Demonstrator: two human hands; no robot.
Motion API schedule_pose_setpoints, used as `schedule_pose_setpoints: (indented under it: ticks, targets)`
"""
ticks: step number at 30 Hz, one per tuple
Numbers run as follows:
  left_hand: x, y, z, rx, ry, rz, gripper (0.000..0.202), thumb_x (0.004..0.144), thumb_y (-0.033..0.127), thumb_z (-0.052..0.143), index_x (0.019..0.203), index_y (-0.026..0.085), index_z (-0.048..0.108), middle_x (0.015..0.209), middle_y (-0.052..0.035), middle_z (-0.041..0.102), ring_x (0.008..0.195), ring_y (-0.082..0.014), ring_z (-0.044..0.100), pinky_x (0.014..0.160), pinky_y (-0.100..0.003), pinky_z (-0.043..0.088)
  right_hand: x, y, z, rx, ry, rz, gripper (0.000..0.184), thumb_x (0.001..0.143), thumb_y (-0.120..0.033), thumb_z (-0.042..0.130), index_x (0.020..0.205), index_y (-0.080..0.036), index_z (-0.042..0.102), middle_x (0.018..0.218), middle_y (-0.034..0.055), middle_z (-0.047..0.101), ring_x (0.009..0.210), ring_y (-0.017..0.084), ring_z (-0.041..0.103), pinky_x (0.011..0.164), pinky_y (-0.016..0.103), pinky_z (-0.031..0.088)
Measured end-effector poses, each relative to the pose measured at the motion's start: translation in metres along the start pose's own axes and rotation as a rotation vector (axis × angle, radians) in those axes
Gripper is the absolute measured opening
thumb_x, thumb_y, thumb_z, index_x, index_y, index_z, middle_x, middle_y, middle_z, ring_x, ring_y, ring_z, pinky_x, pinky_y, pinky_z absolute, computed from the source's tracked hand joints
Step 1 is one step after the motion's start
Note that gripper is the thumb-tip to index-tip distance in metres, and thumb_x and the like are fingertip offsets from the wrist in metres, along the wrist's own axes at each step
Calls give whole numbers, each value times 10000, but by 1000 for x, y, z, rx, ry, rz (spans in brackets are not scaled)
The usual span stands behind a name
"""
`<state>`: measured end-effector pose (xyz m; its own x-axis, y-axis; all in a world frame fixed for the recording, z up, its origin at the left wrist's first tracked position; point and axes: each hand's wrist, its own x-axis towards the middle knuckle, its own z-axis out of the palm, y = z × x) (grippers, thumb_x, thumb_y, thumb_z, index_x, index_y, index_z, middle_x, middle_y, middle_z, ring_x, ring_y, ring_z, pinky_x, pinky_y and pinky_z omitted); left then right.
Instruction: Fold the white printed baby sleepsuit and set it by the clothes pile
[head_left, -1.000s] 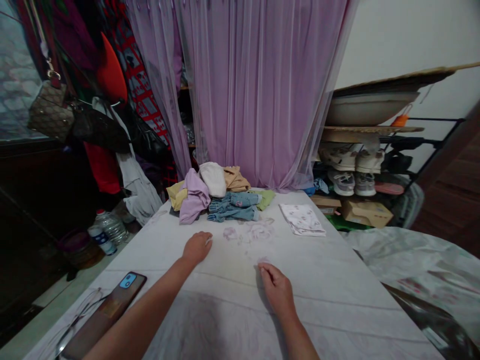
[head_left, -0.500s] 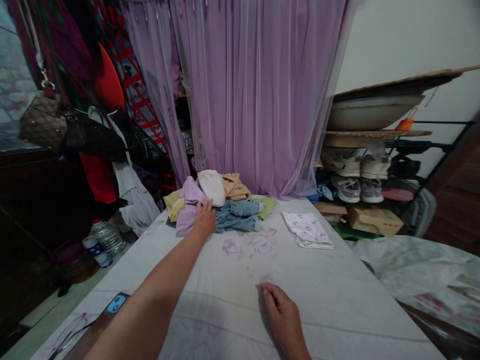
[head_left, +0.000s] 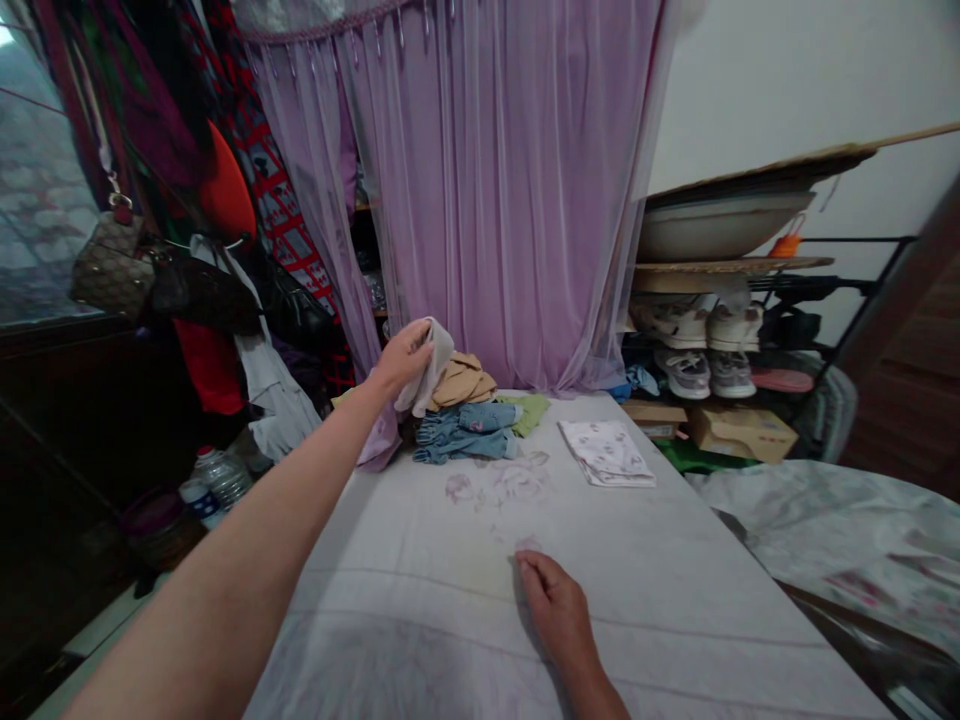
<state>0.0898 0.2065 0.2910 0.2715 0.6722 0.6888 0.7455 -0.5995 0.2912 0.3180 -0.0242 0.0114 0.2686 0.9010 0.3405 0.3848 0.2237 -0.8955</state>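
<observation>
My left hand is stretched out to the clothes pile at the far end of the white sheet-covered table and grips a white garment, lifted above the pile. Under it lie a tan garment, small blue jeans, a green piece and a lilac garment. My right hand rests palm down on the sheet near me, fingers loosely curled and holding nothing. A folded white printed cloth lies right of the pile.
A purple sheer curtain hangs behind the table. Bags and clothes hang at the left, with water bottles below. A rack with shoes and a basin stands at the right, cardboard boxes under it.
My left hand moved from the sheet to the pile, closed on the white garment and lifted it. My right hand stayed put. The phone at the lower left is out of view now.
</observation>
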Motion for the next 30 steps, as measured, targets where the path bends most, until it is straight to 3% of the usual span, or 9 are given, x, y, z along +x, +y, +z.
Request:
schedule_pose_setpoints:
  ticks: [4, 6, 8, 11, 18, 22, 26, 30]
  targets:
    - [-5, 2, -13, -119, 83, -172, 444, 785, 199, 531, 1205, 177, 673, 1090, -44, 717, 931, -167, 658, 896, -322, 527, -2, 4, 3, 57, 8, 26, 358, 805, -477, 544, 869, -205, 767, 932, 102, 769, 902, 257, 713, 848, 364, 561]
    - [-22, 7, -7, -120, -14, -288, 396, 811, 213, 512, 1160, 159, 689, 954, -46, 731, 796, -154, 660, 769, -294, 552, -4, 5, 6, 118, 30, 68, 403, 792, -483, 588, 1020, -189, 743, 1008, 114, 758, 913, 247, 708, 835, 362, 564]
    - [-45, 12, 4, -99, -205, -327, 377, 855, 245, 479, 1162, 161, 681, 891, -41, 732, 717, -144, 653, 680, -266, 545, -5, 6, 8, 167, 71, 101, 532, 767, -477, 639, 1207, -179, 664, 1115, 132, 728, 911, 232, 703, 774, 344, 573]
    - [-83, 20, 22, -31, -402, -280, 325, 859, 242, 494, 1100, 177, 702, 899, -35, 735, 740, -142, 662, 703, -250, 533, -6, 7, 11, 154, 130, 91, 627, 751, -465, 655, 1301, -170, 589, 1222, 164, 670, 927, 227, 690, 715, 331, 568]
    - [-161, 33, 50, 52, -598, -153, 388, 720, 233, 700, 1108, 223, 685, 1209, -81, 679, 1100, -261, 631, 979, -351, 467, -7, 10, 10, 48, 148, 56, 529, 790, -435, 548, 1220, -139, 634, 1169, 165, 682, 921, 224, 684, 765, 346, 567]
    - [-190, 44, 73, 62, -639, -118, 338, 676, 207, 739, 1011, 229, 698, 1191, -108, 678, 1134, -307, 605, 1002, -394, 428, -9, 5, 10, -16, 133, 20, 470, 805, -397, 508, 1166, -140, 666, 1103, 145, 706, 877, 213, 682, 769, 344, 566]
    - [-180, 54, 95, 39, -573, -217, 113, 738, 177, 642, 827, 227, 689, 919, -75, 724, 954, -276, 658, 875, -367, 465, -11, 6, 10, -17, 146, -2, 431, 801, -388, 513, 1126, -166, 687, 1062, 124, 714, 842, 207, 675, 754, 344, 564]
    - [-127, 67, 87, -8, -387, -345, 330, 910, 223, 344, 994, 198, 662, 923, -57, 708, 881, -221, 652, 765, -325, 482, -6, 11, 12, 93, 163, 98, 535, 780, -442, 578, 1247, -182, 620, 1153, 143, 686, 890, 221, 673, 772, 369, 561]
